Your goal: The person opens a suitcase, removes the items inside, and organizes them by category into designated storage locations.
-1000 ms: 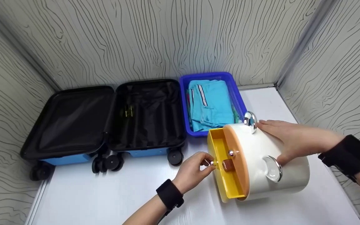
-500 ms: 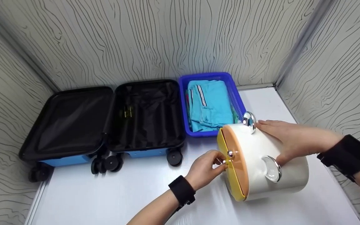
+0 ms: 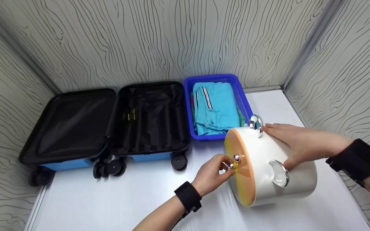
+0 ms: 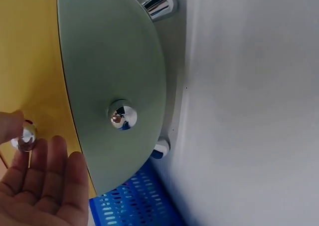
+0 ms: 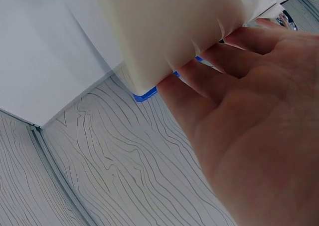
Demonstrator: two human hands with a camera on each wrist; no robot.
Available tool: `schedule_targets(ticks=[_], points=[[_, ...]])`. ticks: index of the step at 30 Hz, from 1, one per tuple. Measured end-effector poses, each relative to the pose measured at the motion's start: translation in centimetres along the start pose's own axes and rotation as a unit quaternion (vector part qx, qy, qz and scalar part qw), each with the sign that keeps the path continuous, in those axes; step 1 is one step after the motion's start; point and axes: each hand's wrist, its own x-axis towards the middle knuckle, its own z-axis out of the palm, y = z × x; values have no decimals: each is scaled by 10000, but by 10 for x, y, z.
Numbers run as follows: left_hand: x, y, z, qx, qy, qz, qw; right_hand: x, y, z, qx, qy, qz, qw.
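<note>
A rounded white cabinet [image 3: 265,144] with chrome-trimmed feet or handles stands on the right. Its face carries an orange drawer front [image 3: 241,146], a yellow drawer [image 4: 37,51] and a green drawer [image 4: 112,61]. All the drawer fronts sit flush. With thumb and fingertips, my left hand [image 3: 210,175] pinches the yellow drawer's round silver knob [image 4: 26,137]; its other fingers are near the yellow front. My right hand [image 3: 305,142] rests on the white body with fingers extended, between two chrome-edged parts [image 3: 280,173]. In the right wrist view its fingertips lie along the cabinet.
Behind the cabinet, a blue basket [image 3: 244,101] holds folded turquoise clothing [image 3: 222,106]. An unfolded suitcase [image 3: 159,118] with black lining lies left of it, wheels facing me. Wood-patterned walls [image 3: 153,41] enclose the white table [image 3: 108,202].
My left hand has pushed the yellow drawer rightward, from pulled out with a brown item visible inside to flush with the cabinet. My right hand has stayed on the body.
</note>
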Motion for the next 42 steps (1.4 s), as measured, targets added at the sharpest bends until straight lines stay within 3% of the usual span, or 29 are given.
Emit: schedule_targets(ticks=[12,42], points=[[-8,-25,6,223,-182,-452,9986,2,-3,-1,-96,-69,-24,9999],[-1,-40,22,491,-149,-401,9979,1,-5,2,-71,-34,6,10000]])
